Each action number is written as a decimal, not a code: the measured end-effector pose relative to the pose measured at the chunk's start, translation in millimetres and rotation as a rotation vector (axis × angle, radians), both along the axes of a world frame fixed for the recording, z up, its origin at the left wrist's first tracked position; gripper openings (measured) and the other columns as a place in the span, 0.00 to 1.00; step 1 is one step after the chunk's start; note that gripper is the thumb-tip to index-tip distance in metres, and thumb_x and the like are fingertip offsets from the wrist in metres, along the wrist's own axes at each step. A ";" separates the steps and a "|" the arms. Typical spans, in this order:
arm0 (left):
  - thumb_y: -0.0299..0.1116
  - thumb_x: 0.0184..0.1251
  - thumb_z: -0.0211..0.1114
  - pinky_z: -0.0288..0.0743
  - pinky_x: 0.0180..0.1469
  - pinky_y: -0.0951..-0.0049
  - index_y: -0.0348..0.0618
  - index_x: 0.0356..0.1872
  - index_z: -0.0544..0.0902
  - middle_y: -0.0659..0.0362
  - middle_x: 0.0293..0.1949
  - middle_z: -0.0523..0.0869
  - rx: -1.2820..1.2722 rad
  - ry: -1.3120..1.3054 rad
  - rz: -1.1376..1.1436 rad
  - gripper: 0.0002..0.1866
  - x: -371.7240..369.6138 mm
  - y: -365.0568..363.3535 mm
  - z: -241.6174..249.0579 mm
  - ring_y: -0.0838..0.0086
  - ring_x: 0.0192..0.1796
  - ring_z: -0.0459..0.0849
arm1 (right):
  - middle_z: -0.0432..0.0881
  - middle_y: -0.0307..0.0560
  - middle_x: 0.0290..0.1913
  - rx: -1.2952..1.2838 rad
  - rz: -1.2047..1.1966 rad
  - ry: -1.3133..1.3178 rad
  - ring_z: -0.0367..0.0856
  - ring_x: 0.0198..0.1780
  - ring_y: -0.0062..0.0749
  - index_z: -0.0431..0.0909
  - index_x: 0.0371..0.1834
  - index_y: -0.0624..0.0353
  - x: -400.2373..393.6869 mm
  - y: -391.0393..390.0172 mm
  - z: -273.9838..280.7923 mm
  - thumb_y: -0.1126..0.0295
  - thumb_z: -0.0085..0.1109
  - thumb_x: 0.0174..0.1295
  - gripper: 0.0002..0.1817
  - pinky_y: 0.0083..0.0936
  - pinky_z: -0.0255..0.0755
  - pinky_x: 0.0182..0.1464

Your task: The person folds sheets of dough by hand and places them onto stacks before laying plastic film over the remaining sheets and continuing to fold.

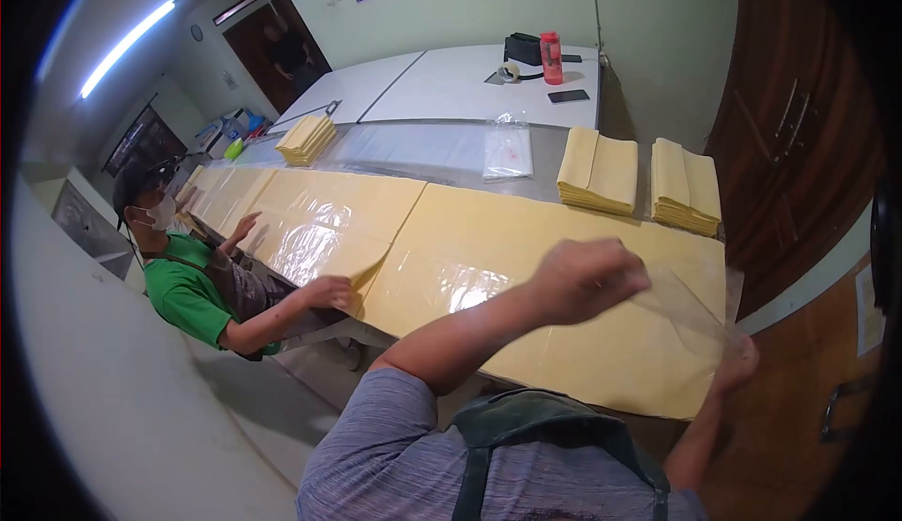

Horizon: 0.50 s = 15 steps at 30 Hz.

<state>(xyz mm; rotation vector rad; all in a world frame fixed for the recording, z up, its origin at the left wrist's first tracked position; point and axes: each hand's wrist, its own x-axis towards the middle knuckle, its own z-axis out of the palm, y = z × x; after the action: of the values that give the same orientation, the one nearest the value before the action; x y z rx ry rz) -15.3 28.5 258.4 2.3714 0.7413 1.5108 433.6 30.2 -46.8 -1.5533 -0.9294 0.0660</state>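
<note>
a clear film (691,307) is held stretched in the air over the right end of a yellow sheet (545,277), pinched by the curled fingers of the left hand (597,279) and, at its other end, by those of the right hand (738,363) (blurred, and seen near the sheet's edge). the sheet is laid flat along the bench (376,140), with two folded yellow stacks (598,171) set just beyond it and a clear packet (508,152) placed to their left. farther left, a lifted sheet corner (372,277) is touched by a co-worker's hand (327,293).
</note>
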 end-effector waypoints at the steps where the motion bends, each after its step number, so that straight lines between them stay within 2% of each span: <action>1: 0.27 0.55 0.79 0.72 0.24 0.69 0.44 0.37 0.82 0.60 0.26 0.82 -0.040 -0.095 0.007 0.12 -8.3 2.8 1.4 0.71 0.24 0.82 | 0.84 0.53 0.48 -0.005 -0.001 0.003 0.82 0.50 0.36 0.82 0.47 0.67 0.0 -2.4 13.7 0.77 0.56 0.67 0.09 0.31 0.77 0.52; 3: 0.26 0.53 0.81 0.69 0.26 0.75 0.41 0.36 0.83 0.61 0.27 0.83 -0.140 -0.067 0.051 0.14 -36.5 5.3 10.6 0.80 0.25 0.79 | 0.83 0.52 0.49 0.135 -0.086 -0.159 0.81 0.50 0.35 0.81 0.49 0.68 -10.8 1.9 61.2 0.74 0.56 0.72 0.10 0.31 0.76 0.52; 5: 0.24 0.52 0.81 0.69 0.32 0.80 0.40 0.37 0.84 0.64 0.29 0.82 -0.168 -0.176 0.087 0.14 -54.7 13.8 8.7 0.83 0.28 0.76 | 0.83 0.50 0.48 0.192 -0.056 -0.147 0.81 0.49 0.35 0.80 0.50 0.68 -7.5 2.5 102.7 0.72 0.56 0.73 0.10 0.30 0.77 0.52; 7: 0.22 0.55 0.79 0.70 0.33 0.82 0.39 0.38 0.84 0.66 0.30 0.83 -0.109 -0.251 0.137 0.12 -81.3 27.4 3.3 0.84 0.30 0.76 | 0.83 0.49 0.46 0.243 -0.027 -0.135 0.81 0.47 0.34 0.79 0.51 0.68 3.7 4.6 130.9 0.71 0.56 0.74 0.11 0.30 0.77 0.52; 9: 0.23 0.63 0.75 0.70 0.34 0.83 0.38 0.39 0.84 0.68 0.31 0.83 -0.262 -0.470 0.146 0.08 -104.4 34.7 -3.5 0.87 0.32 0.75 | 0.83 0.45 0.41 0.385 0.030 -0.449 0.80 0.41 0.32 0.80 0.49 0.67 20.5 12.8 149.7 0.69 0.63 0.70 0.11 0.29 0.77 0.47; 10: 0.24 0.66 0.72 0.69 0.33 0.84 0.38 0.39 0.83 0.68 0.31 0.82 -0.294 -0.512 0.229 0.06 -123.2 42.3 -10.3 0.88 0.32 0.74 | 0.83 0.45 0.41 0.384 0.029 -0.449 0.80 0.41 0.32 0.80 0.49 0.67 11.4 8.5 174.7 0.69 0.63 0.70 0.11 0.29 0.77 0.47; 12: 0.28 0.72 0.67 0.66 0.33 0.84 0.39 0.38 0.83 0.69 0.29 0.80 -0.314 -0.588 0.338 0.04 -163.7 55.8 -28.2 0.89 0.32 0.73 | 0.82 0.42 0.37 -0.134 0.584 -0.590 0.78 0.35 0.29 0.81 0.43 0.65 -22.4 1.1 224.6 0.68 0.70 0.63 0.13 0.26 0.74 0.39; 13: 0.31 0.75 0.65 0.65 0.33 0.84 0.39 0.38 0.83 0.70 0.27 0.79 -0.303 -0.620 0.364 0.07 -184.0 59.7 -37.4 0.88 0.32 0.72 | 0.82 0.42 0.37 -0.133 0.585 -0.592 0.78 0.35 0.29 0.81 0.43 0.65 -27.5 8.4 227.6 0.68 0.70 0.63 0.13 0.26 0.74 0.39; 15: 0.33 0.77 0.62 0.64 0.33 0.84 0.39 0.38 0.83 0.71 0.27 0.77 -0.334 -0.555 0.446 0.09 -233.8 62.3 -65.0 0.88 0.31 0.70 | 0.80 0.39 0.33 -0.574 0.568 -0.713 0.75 0.32 0.25 0.80 0.36 0.64 -35.4 21.5 227.6 0.65 0.75 0.56 0.15 0.24 0.68 0.33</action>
<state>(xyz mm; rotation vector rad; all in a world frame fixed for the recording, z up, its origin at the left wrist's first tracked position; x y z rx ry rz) -249.1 90.7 193.4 1.4983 1.2951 1.9045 398.2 51.6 180.8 -1.8120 -2.0427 0.2038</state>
